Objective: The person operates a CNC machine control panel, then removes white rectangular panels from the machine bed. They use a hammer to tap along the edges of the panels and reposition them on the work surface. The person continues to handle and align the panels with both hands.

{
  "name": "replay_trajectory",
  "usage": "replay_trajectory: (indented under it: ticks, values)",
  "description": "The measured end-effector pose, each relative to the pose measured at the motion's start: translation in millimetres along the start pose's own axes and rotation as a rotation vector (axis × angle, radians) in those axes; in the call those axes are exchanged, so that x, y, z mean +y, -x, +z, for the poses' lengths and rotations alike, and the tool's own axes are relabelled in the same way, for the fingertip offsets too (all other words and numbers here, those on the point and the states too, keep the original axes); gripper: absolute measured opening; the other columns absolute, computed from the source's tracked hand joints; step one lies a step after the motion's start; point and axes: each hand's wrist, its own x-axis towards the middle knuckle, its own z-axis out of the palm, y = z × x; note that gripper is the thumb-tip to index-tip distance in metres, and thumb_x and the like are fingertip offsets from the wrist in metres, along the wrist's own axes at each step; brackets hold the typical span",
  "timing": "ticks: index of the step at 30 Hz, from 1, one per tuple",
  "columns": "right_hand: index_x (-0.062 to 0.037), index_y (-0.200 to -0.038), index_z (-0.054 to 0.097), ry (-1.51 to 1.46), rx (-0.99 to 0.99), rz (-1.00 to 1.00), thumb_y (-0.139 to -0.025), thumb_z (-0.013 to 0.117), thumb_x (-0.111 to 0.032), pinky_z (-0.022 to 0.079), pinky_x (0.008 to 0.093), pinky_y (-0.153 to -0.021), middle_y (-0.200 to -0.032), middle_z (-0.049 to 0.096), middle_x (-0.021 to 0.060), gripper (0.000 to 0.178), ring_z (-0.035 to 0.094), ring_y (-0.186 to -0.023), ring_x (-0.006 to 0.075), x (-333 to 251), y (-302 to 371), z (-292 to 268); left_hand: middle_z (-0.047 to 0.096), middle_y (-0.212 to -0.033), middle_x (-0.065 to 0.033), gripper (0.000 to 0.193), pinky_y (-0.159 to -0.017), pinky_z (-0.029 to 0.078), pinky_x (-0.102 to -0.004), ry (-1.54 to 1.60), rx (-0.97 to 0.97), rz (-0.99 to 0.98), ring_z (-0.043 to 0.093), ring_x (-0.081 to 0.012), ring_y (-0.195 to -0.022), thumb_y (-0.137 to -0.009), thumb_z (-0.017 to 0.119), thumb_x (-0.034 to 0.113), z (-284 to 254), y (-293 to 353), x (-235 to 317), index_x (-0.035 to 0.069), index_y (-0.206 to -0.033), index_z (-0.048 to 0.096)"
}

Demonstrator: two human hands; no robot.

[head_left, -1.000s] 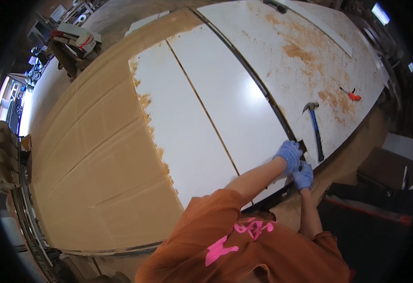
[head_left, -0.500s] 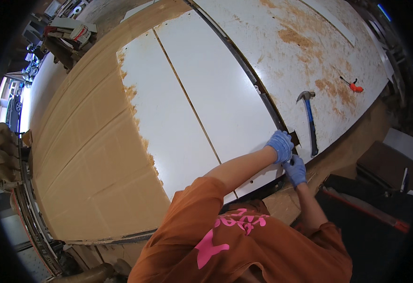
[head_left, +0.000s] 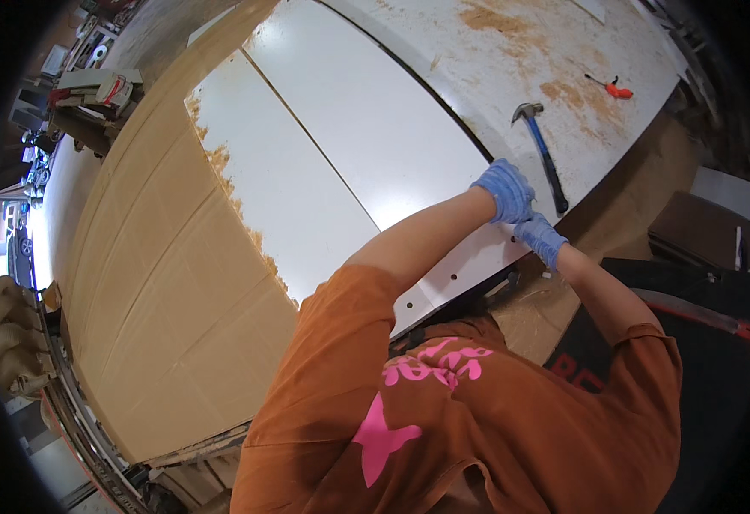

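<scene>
My left hand [head_left: 505,190], in a blue glove, is closed at the right edge of a white panel [head_left: 392,128], near its front corner. Just below it, my right hand [head_left: 542,240], gloved alike, has its fingers curled at the same corner, close against the left one. Whatever lies between the fingers is hidden by the gloves. Small dark holes run along the panel's front edge. Right of the hands, a claw hammer [head_left: 546,158] with a blue and black handle rests on a second, dust-smeared white board [head_left: 478,60]. A screwdriver [head_left: 618,91] with an orange-red handle lies farther off.
Brown cardboard [head_left: 161,257] spreads left of the white panel. A dark case-like object [head_left: 700,231] and a black surface with a red strip [head_left: 692,313] sit at the right. Stacked boards [head_left: 92,98] stand at the back left.
The view has shifted, so hands, hammer and screwdriver appear higher in the picture. The dark gap beside the panel looks narrower, and the dark piece beside my left hand no longer shows.
</scene>
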Motion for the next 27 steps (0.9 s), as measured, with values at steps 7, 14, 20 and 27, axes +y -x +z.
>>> replay_trajectory:
  ticks: [7,14,20,27]
  values:
    - [-0.0018,-0.105,0.061,-0.1,0.025,-0.431,-0.072,0.074,-0.014,0.05,0.0299,-0.074,-0.096,0.063,0.0088,0.037,0.059,-0.086,0.0196,-8,36,-10,0.065,-0.096,-0.0092,0.031,-0.09,0.045,-0.0412,0.051,0.48,-0.074,0.06,-0.0288,-0.099,-0.077,0.062,0.04,-20,66,22,0.013,-0.091,0.067]
    - [-0.0012,-0.12,0.054,0.162,0.087,-0.944,-0.077,0.071,-0.028,0.05,0.0341,-0.08,-0.104,0.06,0.0159,0.054,0.061,-0.092,0.0228,-103,169,47,0.034,-0.145,-0.0246,0.1,-0.103,0.039,-0.0397,1.123,1.063,-0.744,0.04,-0.033,-0.13,-0.079,0.076,0.037,-35,203,51,0.0,-0.149,0.014]
    - [-0.0037,-0.131,0.047,-0.198,-0.442,-0.98,-0.082,0.073,-0.034,0.049,0.0338,-0.086,-0.119,0.056,0.0129,0.064,0.059,-0.095,0.0189,-125,196,130,0.053,-0.122,-0.0124,0.071,-0.089,0.048,-0.0334,1.506,1.22,-0.762,0.053,-0.0198,-0.108,-0.085,0.066,0.022,-43,299,90,0.007,-0.144,0.029]
    - [-0.0047,-0.122,0.058,-0.12,-0.613,-1.106,-0.087,0.066,-0.028,0.045,0.0376,-0.096,-0.115,0.062,0.0113,0.043,0.059,-0.106,0.0247,-72,165,195,0.058,-0.125,-0.0136,0.069,-0.096,0.048,-0.0396,1.75,1.29,-0.902,0.058,-0.0279,-0.111,-0.072,0.058,-0.002,75,382,67,0.004,-0.138,0.043]
